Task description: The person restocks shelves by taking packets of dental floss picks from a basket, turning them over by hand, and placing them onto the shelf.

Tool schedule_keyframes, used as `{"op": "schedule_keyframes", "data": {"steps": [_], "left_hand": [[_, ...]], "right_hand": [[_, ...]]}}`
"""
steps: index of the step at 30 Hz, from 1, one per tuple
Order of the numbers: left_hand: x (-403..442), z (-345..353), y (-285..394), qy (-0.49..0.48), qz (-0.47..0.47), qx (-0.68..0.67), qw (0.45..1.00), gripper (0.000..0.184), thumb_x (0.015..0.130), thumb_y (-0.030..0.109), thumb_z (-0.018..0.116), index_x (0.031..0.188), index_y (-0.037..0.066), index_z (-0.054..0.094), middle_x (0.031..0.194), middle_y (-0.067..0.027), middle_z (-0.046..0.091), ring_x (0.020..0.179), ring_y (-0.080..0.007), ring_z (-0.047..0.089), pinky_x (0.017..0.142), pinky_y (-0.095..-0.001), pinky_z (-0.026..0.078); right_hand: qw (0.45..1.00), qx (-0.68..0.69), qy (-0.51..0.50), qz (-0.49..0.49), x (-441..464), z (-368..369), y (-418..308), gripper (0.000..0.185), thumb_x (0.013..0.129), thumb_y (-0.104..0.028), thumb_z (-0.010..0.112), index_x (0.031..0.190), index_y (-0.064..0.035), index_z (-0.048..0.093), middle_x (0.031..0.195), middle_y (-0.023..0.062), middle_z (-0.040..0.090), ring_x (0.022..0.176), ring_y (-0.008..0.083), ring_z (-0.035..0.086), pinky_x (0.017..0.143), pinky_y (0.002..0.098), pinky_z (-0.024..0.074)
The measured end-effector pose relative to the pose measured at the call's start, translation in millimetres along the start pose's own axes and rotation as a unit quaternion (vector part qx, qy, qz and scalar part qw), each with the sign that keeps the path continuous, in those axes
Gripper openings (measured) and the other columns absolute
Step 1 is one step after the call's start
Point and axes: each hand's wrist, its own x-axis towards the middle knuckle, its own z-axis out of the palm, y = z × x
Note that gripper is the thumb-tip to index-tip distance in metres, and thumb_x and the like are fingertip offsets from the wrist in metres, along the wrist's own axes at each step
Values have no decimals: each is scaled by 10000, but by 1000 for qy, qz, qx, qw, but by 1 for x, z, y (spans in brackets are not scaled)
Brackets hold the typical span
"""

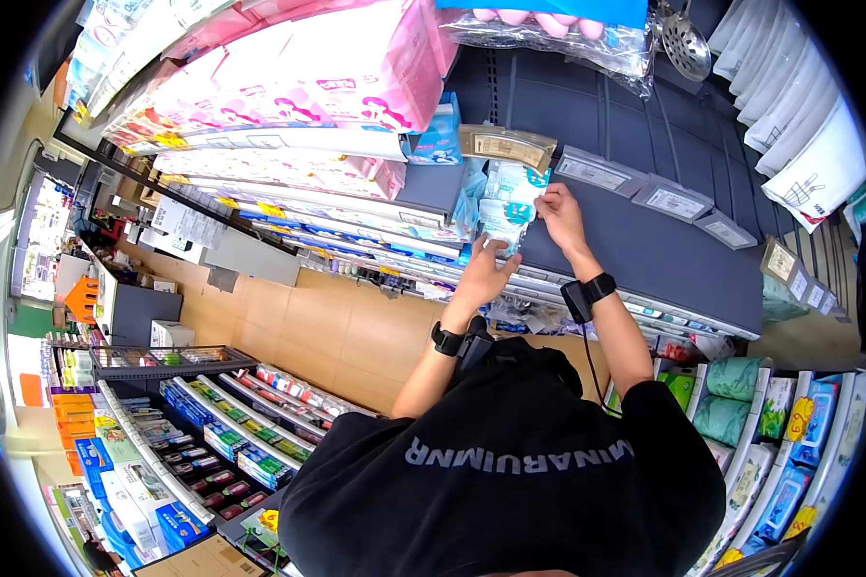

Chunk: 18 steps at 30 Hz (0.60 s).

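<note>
Left hand (486,277) and right hand (560,219) touch 2 teal-and-white packets (502,213) near the grey shelf's (645,260) front edge; can't tell if either's pinching!

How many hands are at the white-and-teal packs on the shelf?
2: the left hand at the near end of the packs, the right hand at their right side. No other hand shows there.

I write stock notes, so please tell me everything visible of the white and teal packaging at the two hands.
The packaging is white with teal patches and print too small to read. It looks like glossy plastic; one pack or two, I cannot tell. It faces the camera at the grey shelf, the right hand touching its right edge, the left hand at its near end.
</note>
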Motion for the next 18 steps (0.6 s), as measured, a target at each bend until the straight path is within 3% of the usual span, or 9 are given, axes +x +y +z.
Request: {"op": "schedule_keyframes", "data": {"steps": [7, 18], "left_hand": [[-2, -3, 6, -15, -12, -13, 1000, 533, 926, 396, 687, 1264, -6, 592, 1428, -364, 414, 1435, -443, 310, 1119, -457, 363], [-7, -4, 14, -19, -33, -12, 999, 532, 926, 423, 685, 1281, 39, 589, 1453, -342, 371, 1416, -458, 331, 1062, -456, 420]], "right_hand": [[996, -29, -87, -5, -17, 1, -11, 148, 933, -57, 625, 1055, 24, 607, 908, 114, 731, 791, 182, 714, 706, 296, 562], [988, -81, -134, 16, -36, 4, -23, 110, 942, 1, 515, 994, 44, 602, 831, 130, 729, 769, 197, 730, 725, 318, 583]]}}
